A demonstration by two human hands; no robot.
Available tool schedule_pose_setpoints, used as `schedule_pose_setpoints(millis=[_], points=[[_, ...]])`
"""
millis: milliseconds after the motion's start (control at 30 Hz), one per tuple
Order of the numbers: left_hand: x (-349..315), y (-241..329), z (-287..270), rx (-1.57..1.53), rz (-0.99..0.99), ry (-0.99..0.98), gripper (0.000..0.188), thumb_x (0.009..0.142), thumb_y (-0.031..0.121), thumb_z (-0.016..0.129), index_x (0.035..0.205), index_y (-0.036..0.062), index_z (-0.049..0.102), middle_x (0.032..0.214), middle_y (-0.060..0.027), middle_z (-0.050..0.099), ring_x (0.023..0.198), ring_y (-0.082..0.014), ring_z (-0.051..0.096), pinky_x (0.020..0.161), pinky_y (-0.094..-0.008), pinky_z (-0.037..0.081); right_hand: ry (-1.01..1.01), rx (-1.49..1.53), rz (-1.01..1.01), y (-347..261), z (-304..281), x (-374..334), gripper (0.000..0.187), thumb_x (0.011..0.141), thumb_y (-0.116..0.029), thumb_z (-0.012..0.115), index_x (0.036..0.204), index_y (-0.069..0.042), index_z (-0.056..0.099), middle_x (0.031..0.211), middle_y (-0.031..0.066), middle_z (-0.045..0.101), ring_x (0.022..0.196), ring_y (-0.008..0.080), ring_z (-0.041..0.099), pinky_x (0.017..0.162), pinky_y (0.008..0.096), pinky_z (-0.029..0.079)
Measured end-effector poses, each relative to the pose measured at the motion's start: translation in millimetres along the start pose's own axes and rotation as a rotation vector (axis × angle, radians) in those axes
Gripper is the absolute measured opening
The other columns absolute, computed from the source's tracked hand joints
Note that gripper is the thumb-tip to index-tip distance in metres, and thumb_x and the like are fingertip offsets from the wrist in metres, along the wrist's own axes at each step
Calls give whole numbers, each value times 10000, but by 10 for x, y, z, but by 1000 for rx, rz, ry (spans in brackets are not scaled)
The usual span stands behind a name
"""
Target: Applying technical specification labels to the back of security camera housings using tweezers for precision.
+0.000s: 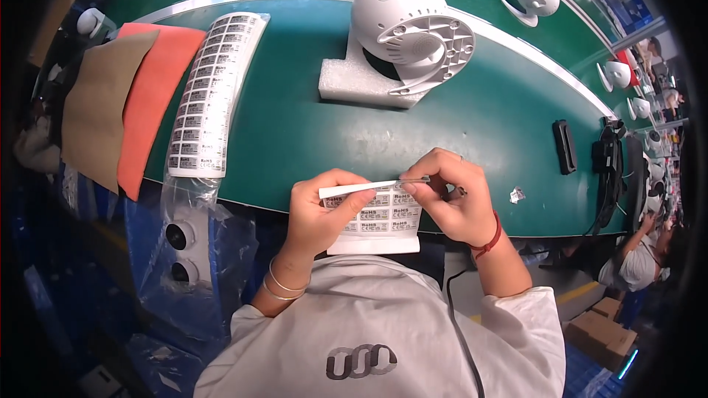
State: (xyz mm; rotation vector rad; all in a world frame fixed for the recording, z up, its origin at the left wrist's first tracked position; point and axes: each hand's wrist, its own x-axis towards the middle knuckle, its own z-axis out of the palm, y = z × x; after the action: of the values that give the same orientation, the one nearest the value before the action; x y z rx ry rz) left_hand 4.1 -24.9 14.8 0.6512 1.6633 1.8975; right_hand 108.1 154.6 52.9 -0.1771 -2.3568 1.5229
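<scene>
Close in front of my body is a sheet of printed labels (380,215), grey and white, its top edge folded over. My left hand (324,203) grips the fold with thumb and fingers. At the fold's right end, my right hand (457,195) is closed in a pinch. A thin dark metal tool (422,179), apparently tweezers, shows between its fingers, partly hidden by them. Beyond my hands, a white camera-like device (398,18) with a round body and curved base lies tilted on a white foam block (354,85).
A long label sheet (203,103) lies left on the green table (295,118), beside orange (158,103) and brown (103,103) sheets. A black oblong part (565,147) and dark cables (608,177) lie right. More white devices (535,0) stand beyond the pale rail; a blue bin (155,265) stands lower left.
</scene>
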Motion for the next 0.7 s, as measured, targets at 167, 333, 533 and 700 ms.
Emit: schedule_pose_setpoints(millis=[167, 333, 533, 700], points=[[34, -34, 1, 99, 38, 14, 120, 819, 36, 733, 890, -28, 660, 776, -38, 691, 701, -56, 618, 611, -203, 494, 145, -64, -43, 91, -75, -53, 92, 860, -40, 623, 913, -14, 693, 737, 71, 619, 549, 119, 498, 505, 252, 385], [64, -37, 34, 134, 50, 55, 144, 824, 25, 718, 941, -25, 650, 832, -56, 699, 751, -76, 641, 657, -221, 519, 338, -512, -195, 223, -373, -185, 198, 916, -132, 557, 804, 4, 648, 799, 113, 543, 686, 220, 527, 607, 313, 424], [82, -19, 65, 143, 68, 82, 139, 824, 21, 715, 939, -24, 651, 829, -54, 699, 743, -75, 641, 654, -217, 517, 101, -400, 202, -30, -637, -495, 306, 662, -102, 841, 918, -13, 697, 762, 70, 612, 617, 147, 571, 570, 255, 469], [118, -28, 87, 165, 64, 54, 140, 819, 12, 715, 935, -30, 650, 833, -56, 700, 748, -71, 642, 656, -212, 516, 37, -462, 20, -116, -675, -468, 311, 672, -55, 818, 956, -14, 699, 825, 87, 659, 666, 187, 636, 604, 270, 510]])
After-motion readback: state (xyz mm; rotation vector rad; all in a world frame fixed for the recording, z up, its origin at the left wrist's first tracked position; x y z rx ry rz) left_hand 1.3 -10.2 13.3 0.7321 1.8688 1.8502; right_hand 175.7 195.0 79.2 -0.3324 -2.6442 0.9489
